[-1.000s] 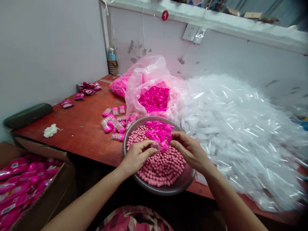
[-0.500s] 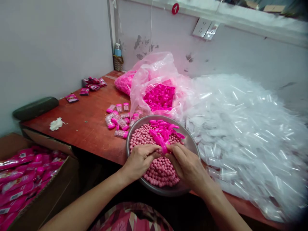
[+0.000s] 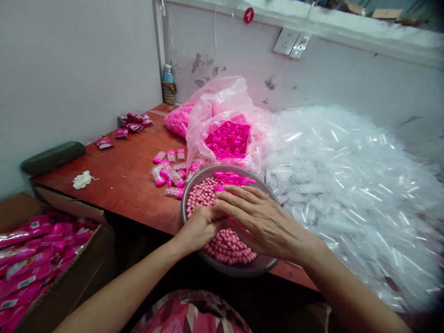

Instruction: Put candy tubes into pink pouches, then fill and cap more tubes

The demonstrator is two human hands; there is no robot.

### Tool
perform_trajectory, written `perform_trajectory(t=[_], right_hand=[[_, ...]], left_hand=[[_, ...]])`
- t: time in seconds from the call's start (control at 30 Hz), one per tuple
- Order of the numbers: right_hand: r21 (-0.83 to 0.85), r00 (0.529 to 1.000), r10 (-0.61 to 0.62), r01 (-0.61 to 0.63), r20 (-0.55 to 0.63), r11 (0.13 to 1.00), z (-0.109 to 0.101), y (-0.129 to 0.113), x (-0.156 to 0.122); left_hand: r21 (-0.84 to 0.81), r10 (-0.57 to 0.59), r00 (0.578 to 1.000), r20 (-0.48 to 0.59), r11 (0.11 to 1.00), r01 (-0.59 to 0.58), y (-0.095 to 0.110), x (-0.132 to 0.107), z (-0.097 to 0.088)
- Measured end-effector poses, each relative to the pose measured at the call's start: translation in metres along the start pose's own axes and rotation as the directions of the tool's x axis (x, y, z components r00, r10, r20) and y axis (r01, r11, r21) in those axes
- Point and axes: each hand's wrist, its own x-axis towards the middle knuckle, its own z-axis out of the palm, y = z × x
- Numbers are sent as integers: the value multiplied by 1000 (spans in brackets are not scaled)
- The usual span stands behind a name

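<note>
Over a grey metal bowl (image 3: 184, 208) of pink beads (image 3: 231, 249), my left hand (image 3: 198, 230) is closed, thumb and fingers pressed together. What it grips is covered by my other hand. My right hand (image 3: 260, 222) lies across the left fingertips, its fingers stretched out flat and close together. Bright pink plastic caps (image 3: 231, 178) rest on the beads at the bowl's far side, partly hidden by the right fingers. Left of the bowl lie several small clear bottles (image 3: 171, 172) with pink caps, filled with beads.
Behind the bowl stands a clear plastic bag (image 3: 211, 104) of pink caps. A large heap of clear plastic tubes (image 3: 347, 185) covers the table's right side. At lower left is a cardboard box (image 3: 93, 259) of pink packets. A dark green case (image 3: 53, 156) lies on the red table (image 3: 128, 194).
My right hand has gone from pinching at pink caps to lying flat over the left fingertips. The pink pieces between the hands are now covered. My left hand has shifted slightly left.
</note>
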Motion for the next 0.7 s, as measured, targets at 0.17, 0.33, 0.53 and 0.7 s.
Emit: perform_trajectory(t=[0.17,0.33,0.53,0.7], right_hand=[[-99,981,178,-185,-77,978,13,2,-1],[-128,918,317,-354,-239,926,50,-10,-5],[-119,848,361,-435,-389,893,72,-14,5],[-106,844,339,-415,-416,904,76,-14,6]], left_hand=[[-123,-102,987,-121,989,87,-4,3,-4],[-223,-151,975,-161,968,114,-7,7,-3],[-90,-146,961,-233,988,128,-9,8,-5],[-55,-127,962,-241,992,117,-9,6,-3]])
